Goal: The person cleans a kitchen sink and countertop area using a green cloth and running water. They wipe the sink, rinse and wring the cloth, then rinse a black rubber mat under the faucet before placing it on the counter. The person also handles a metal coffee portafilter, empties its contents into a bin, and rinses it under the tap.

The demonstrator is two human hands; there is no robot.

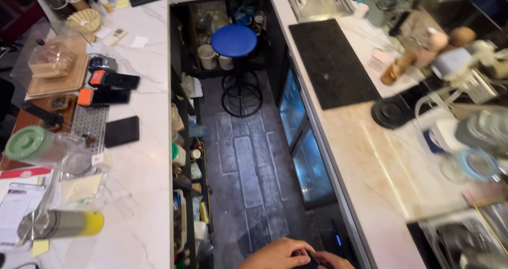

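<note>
Narrow aisle of dark floor [248, 163] ran between two marble benches [143, 142]; blue stool [234, 40] at far end. Both hands, left hand [278, 254] and right hand [332, 259], met at bottom edge, curled around a small dark object [309, 260].

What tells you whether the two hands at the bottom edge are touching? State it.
Touching. The head view shows the left hand lying against the right hand, both closed around a small dark object, with no gap between them.
</note>
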